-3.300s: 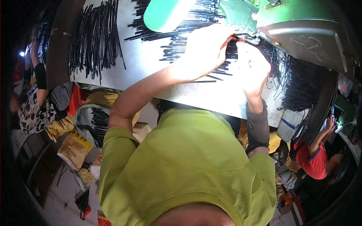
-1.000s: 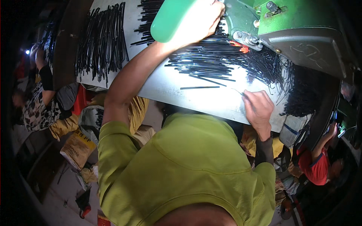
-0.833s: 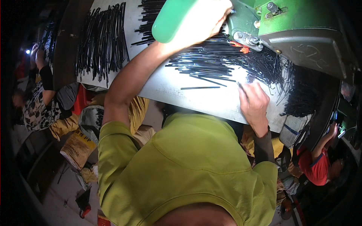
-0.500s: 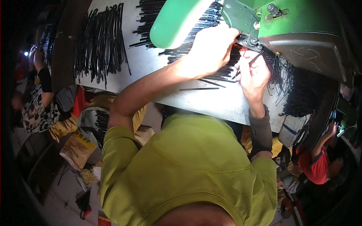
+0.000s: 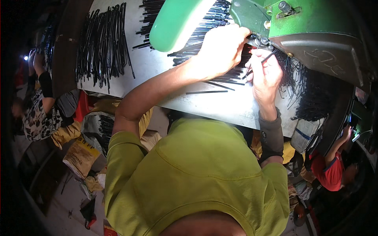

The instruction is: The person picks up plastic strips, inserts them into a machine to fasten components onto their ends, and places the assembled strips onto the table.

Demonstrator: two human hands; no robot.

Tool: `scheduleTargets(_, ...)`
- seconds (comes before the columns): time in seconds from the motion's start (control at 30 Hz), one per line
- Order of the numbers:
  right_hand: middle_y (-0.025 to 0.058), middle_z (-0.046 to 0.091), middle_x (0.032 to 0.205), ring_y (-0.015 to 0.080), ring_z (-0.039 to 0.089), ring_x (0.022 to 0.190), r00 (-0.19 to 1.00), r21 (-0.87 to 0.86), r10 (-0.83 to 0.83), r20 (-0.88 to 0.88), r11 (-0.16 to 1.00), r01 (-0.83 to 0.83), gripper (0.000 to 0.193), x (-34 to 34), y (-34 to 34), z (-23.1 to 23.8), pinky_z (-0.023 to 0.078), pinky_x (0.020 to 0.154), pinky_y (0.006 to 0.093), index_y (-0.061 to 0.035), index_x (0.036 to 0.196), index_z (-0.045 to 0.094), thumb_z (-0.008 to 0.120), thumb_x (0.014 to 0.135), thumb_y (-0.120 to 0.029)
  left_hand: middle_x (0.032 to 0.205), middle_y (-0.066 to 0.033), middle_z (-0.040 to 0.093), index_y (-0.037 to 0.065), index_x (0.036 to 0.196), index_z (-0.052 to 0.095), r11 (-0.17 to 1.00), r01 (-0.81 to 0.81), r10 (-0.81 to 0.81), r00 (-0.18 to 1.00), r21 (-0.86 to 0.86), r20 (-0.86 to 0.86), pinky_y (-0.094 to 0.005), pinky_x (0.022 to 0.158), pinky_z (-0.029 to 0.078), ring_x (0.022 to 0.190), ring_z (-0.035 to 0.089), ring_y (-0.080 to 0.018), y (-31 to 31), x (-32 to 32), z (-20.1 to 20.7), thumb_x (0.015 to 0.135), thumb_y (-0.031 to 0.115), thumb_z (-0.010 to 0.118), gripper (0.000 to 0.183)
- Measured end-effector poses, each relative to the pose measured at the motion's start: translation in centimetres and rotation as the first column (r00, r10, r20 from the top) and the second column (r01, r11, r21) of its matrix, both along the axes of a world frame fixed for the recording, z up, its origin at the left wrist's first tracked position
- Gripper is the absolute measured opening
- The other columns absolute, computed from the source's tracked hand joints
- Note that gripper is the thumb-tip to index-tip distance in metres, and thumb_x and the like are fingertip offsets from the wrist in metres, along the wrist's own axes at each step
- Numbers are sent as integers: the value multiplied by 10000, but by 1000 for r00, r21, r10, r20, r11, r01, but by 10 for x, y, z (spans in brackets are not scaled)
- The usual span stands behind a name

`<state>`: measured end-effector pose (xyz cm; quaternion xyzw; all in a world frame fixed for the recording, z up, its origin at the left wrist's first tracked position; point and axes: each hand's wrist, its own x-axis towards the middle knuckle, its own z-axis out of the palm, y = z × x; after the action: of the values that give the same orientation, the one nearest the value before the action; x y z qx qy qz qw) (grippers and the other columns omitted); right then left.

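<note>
My left hand (image 5: 221, 46) is bent over the worktable, its fingers pinched together against the small metal working parts (image 5: 260, 41) of a green machine (image 5: 311, 23). What lies between those fingertips is hidden. Just to the right and nearer to me, my right hand (image 5: 266, 74) is closed on a thin black wire-like strip (image 5: 269, 56), which slants up toward the machine. Beneath and beside both hands lie many similar black strips (image 5: 232, 74). A bit of red shows between the hands, too small to name.
A bright lamp with a green shade (image 5: 169, 27) hangs over the pale table (image 5: 212, 104). One bundle of strips (image 5: 103, 47) lies at the left, a dark heap (image 5: 315, 94) at the right. Two other people work at the sides. Yellowish sacks (image 5: 80, 157) stand below on the left.
My right hand has shifted very slightly, its fingers settling around the black strip. My left hand keeps its place at the machine. The whole view has moved a little.
</note>
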<state>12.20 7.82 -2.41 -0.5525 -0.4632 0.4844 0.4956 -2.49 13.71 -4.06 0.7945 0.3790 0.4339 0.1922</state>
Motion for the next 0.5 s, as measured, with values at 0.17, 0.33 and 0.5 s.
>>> scheduleTargets(0.17, 54, 584, 713, 53, 542, 556, 999, -32, -7, -45, 999, 6, 123, 2, 0, -2, 460, 426, 177, 15, 990, 563, 548, 878, -35, 749, -153, 559, 5, 981, 570, 1000, 3, -3, 1000, 11, -4, -369, 575, 459, 635, 573, -310, -3, 2, 1, 768, 14, 602, 216)
scheduleTargets(0.33, 50, 582, 712, 51, 538, 556, 998, -45, -7, -68, 999, 4, 124, 3, -1, -1, 452, 433, 171, 6, 991, 565, 551, 879, -45, 745, -139, 542, 9, 979, 571, 1000, 12, -12, 1000, -6, 7, -359, 567, 457, 626, 564, -301, -3, 5, 3, 754, -14, 601, 229)
scheduleTargets(0.5, 49, 584, 701, 50, 524, 527, 996, -44, -29, -79, 999, 26, 124, 5, -4, -1, 425, 431, 168, 4, 988, 566, 552, 877, -49, 746, -120, 528, 18, 935, 572, 1000, 12, -12, 1000, 17, -21, -367, 605, 468, 679, 565, -288, -3, 9, 0, 701, 43, 599, 237)
